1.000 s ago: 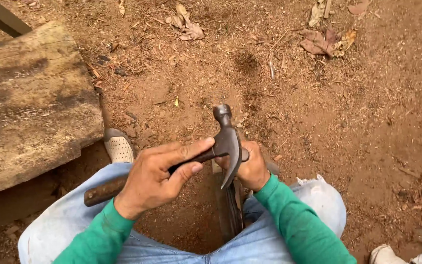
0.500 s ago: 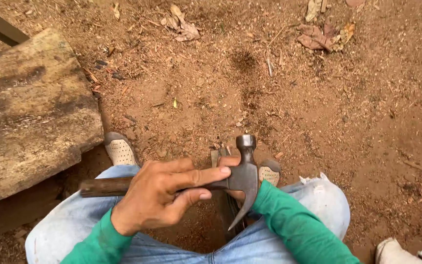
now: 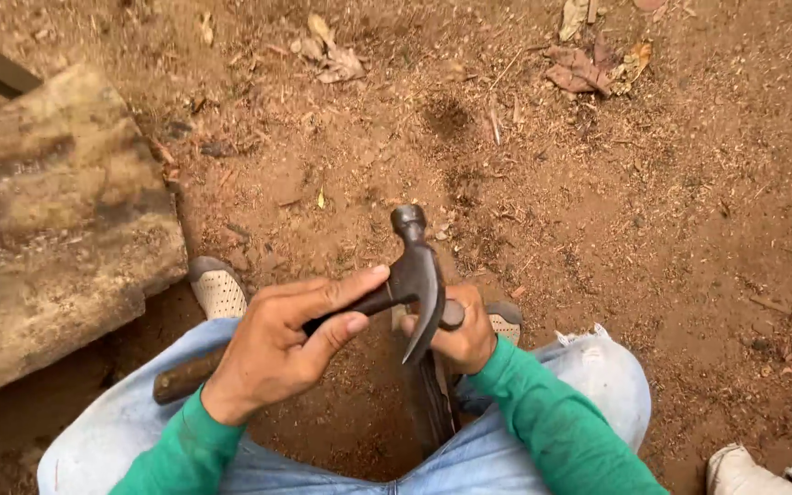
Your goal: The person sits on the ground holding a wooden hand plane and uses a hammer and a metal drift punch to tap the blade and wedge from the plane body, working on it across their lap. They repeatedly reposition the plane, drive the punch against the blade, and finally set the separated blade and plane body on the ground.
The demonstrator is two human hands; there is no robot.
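Two hands are working a claw hammer (image 3: 414, 275) low between the person's knees, above bare dirt ground (image 3: 653, 229). The left hand (image 3: 277, 353) is gripping the hammer's wooden handle near the head, forefinger lying along it. The right hand (image 3: 460, 335) is clenching around a dark upright piece (image 3: 434, 403) just beneath the claw; what it is cannot be told. Steadier work would come from bracing that piece firmly and keeping fingers off the striking line. A weathered plank (image 3: 48, 229) is lying at left.

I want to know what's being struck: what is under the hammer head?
Under the hammer head the right hand grips a dark upright piece standing in dirt. Its top is covered by fingers and claw.
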